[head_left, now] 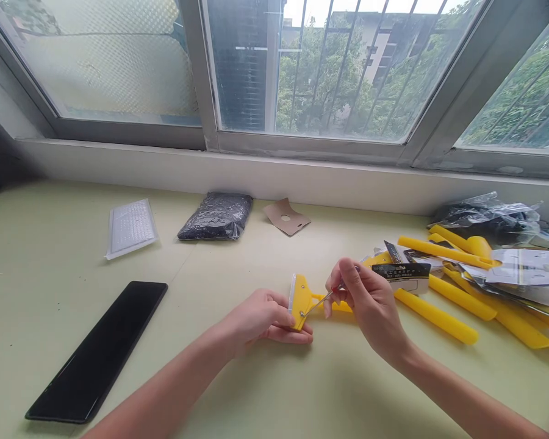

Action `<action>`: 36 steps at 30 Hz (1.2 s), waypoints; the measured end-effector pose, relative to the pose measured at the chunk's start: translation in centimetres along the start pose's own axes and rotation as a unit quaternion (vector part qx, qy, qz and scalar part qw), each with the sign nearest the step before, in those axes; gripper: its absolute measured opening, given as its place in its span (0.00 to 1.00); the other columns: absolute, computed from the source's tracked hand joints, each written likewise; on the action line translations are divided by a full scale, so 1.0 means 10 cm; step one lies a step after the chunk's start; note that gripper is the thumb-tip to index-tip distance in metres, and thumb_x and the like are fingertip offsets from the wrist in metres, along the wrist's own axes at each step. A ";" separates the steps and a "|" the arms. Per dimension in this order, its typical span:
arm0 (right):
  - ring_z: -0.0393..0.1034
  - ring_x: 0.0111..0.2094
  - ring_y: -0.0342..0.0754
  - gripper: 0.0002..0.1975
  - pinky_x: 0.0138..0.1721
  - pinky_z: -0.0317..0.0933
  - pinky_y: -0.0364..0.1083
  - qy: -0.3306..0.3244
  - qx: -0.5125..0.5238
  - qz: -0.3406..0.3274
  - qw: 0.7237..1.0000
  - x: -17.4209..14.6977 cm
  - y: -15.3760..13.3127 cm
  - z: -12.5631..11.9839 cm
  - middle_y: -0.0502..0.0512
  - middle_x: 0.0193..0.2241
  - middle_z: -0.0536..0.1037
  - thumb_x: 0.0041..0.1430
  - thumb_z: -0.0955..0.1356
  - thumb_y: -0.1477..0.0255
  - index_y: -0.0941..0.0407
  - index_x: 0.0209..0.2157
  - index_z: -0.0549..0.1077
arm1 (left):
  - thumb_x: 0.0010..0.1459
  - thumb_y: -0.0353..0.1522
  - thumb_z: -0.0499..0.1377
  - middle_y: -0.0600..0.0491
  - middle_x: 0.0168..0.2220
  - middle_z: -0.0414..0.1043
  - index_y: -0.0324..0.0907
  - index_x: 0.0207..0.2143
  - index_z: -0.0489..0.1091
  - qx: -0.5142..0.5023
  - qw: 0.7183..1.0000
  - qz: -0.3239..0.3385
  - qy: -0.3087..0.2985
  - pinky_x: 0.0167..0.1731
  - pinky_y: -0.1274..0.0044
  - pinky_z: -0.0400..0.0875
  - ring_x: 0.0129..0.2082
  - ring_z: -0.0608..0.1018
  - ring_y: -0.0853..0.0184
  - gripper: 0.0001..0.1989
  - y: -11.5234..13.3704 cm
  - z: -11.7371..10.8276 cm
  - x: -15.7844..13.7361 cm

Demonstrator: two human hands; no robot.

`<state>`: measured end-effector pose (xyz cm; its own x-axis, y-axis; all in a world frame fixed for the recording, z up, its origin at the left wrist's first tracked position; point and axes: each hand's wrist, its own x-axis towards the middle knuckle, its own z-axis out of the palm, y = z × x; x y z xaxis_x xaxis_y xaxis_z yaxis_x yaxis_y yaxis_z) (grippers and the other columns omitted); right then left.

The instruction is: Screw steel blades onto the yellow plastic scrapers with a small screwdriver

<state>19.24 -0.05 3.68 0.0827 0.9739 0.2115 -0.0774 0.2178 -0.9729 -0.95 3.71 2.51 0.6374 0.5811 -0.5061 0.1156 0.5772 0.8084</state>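
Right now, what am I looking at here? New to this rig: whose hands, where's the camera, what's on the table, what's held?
No machine: a person's two bare hands, filmed by one camera on their head, looking forward and down. The left hand grips the head of a yellow scraper. The right hand holds a thin metal tool, likely a screwdriver, tip against the scraper head. On the pale green table: a black tray, a bag of dark bits, a clear packet, a cardboard piece, and a pile of yellow scrapers with packaging at right.

Bright daylight from the window gives soft shadows; the picture is sharp, its edges bowed.
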 end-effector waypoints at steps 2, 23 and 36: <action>0.67 0.22 0.41 0.21 0.22 0.69 0.43 0.002 0.003 0.001 1.000 0.00 0.00 0.00 0.49 0.27 0.64 0.66 0.66 0.55 0.56 0.27 0.70 | 0.49 0.27 0.63 0.39 0.42 0.82 0.32 0.37 0.78 0.000 1.000 0.000 0.001 0.57 0.69 0.71 0.45 0.83 0.53 0.11 0.00 0.00 0.00; 0.69 0.23 0.41 0.20 0.25 0.70 0.43 0.024 0.023 -0.012 0.999 0.02 0.01 -0.05 0.49 0.29 0.67 0.67 0.66 0.56 0.57 0.28 0.70 | 0.48 0.27 0.64 0.39 0.42 0.82 0.33 0.34 0.77 -0.007 1.000 -0.004 0.006 0.57 0.69 0.71 0.45 0.83 0.52 0.09 0.01 0.01 0.00; 0.68 0.21 0.38 0.20 0.25 0.65 0.41 -0.004 -0.041 -0.046 0.998 -0.05 0.00 0.03 0.48 0.27 0.66 0.70 0.64 0.59 0.57 0.28 0.69 | 0.48 0.27 0.64 0.37 0.43 0.81 0.31 0.39 0.78 -0.005 1.000 -0.011 0.008 0.57 0.68 0.72 0.46 0.83 0.51 0.14 0.02 0.01 0.01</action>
<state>18.92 -0.54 3.62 0.0775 0.9504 0.3012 0.0128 0.3012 -0.9535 -0.79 3.85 2.59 0.6229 0.5765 -0.5287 0.1229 0.5954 0.7940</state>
